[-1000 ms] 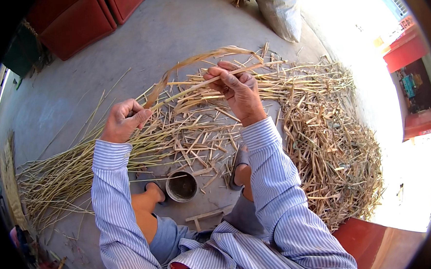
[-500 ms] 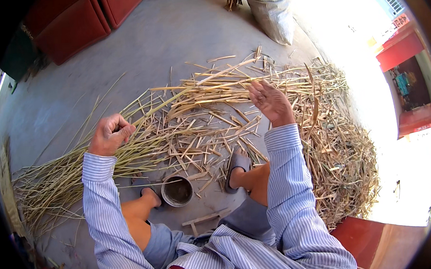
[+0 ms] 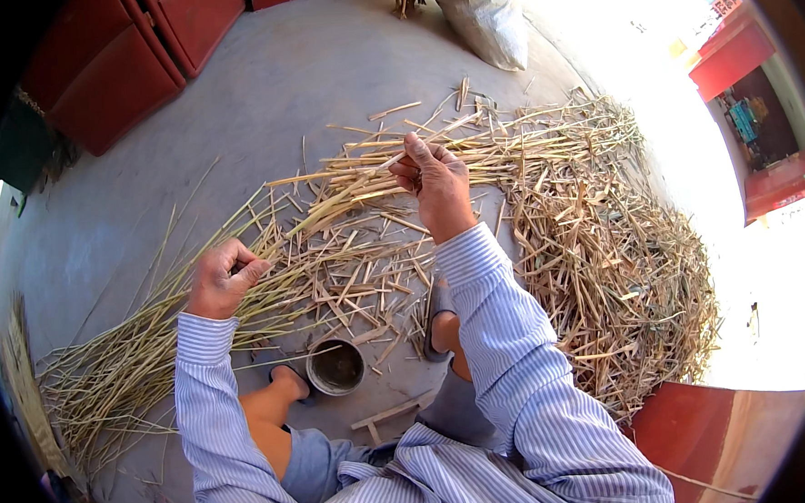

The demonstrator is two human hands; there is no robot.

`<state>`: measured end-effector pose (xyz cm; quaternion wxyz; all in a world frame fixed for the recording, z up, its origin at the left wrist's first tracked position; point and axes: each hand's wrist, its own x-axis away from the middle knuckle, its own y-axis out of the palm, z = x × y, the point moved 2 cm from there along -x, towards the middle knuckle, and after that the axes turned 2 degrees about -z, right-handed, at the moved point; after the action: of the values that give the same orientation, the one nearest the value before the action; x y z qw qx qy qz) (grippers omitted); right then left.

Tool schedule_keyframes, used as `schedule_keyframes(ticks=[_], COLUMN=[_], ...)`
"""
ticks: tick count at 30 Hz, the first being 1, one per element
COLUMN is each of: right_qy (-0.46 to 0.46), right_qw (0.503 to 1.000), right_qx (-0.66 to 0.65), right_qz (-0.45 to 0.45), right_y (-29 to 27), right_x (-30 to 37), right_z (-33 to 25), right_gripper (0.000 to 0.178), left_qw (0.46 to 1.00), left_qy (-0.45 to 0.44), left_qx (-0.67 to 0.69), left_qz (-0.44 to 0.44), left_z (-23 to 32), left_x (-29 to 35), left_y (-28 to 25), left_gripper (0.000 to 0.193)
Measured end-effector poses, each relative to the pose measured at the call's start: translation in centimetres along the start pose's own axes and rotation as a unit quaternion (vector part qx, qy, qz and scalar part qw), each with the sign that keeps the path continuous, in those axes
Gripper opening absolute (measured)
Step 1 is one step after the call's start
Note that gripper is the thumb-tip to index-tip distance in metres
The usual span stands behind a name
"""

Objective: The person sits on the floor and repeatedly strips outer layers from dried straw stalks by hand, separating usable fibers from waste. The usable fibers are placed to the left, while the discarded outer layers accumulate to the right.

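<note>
A long pale-yellow stalk (image 3: 338, 198) slants up to the right from my left hand (image 3: 228, 277). The fingers of that hand are closed around its lower end, over the spread of thin greenish stalks (image 3: 126, 366). Farther up, my right hand (image 3: 435, 179) pinches the same stalk between thumb and fingers; its dry tip sticks out beyond them. Under my right hand lies a row of thicker yellow stalks (image 3: 480, 163). Short broken pieces of stalk (image 3: 358, 277) are scattered on the floor between my hands and my feet.
A big heap of dry husks and stalk bits (image 3: 618, 286) rises at my right. A round bowl (image 3: 336, 366) stands between my feet, near a small wooden piece (image 3: 393, 410). Farther off are a whitish sack (image 3: 481, 20) and red furniture (image 3: 106, 67).
My right hand has moved left and closed from a loosely open pose onto the stalk. My left hand has shifted slightly right and down, still closed. The whole view has shifted a little.
</note>
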<state>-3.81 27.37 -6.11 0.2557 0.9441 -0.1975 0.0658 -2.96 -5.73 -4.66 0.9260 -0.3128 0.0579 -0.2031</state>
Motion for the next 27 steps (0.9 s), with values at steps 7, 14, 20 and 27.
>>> schedule_keyframes(ticks=[7,14,20,27], right_qy=[-0.046,-0.038,0.097,0.004], right_qw=[0.989,0.945,0.985,0.993], right_qx=[-0.071,-0.218,-0.123,-0.084], right_qz=[0.119,0.241,-0.077,-0.082], right_y=[-7.3,-17.9,-7.1,-4.1], right_x=[-3.1,-4.8,-1.9,-1.7], right_z=[-3.3,-5.8,-3.9,-2.8], right_gripper=[0.017,0.039,0.034,0.017], left_qw=[0.999,0.996,0.997,0.995], left_qy=[-0.022,-0.044,-0.041,-0.071], left_qx=[0.031,0.079,0.061,0.041], left_qz=[-0.014,-0.009,-0.025,-0.056], left_z=[0.0,-1.2,-0.6,0.4], left_x=[1.6,2.4,2.6,2.6], left_y=[-1.6,-3.0,-2.6,-1.6], left_gripper=[0.021,0.021,0.021,0.020])
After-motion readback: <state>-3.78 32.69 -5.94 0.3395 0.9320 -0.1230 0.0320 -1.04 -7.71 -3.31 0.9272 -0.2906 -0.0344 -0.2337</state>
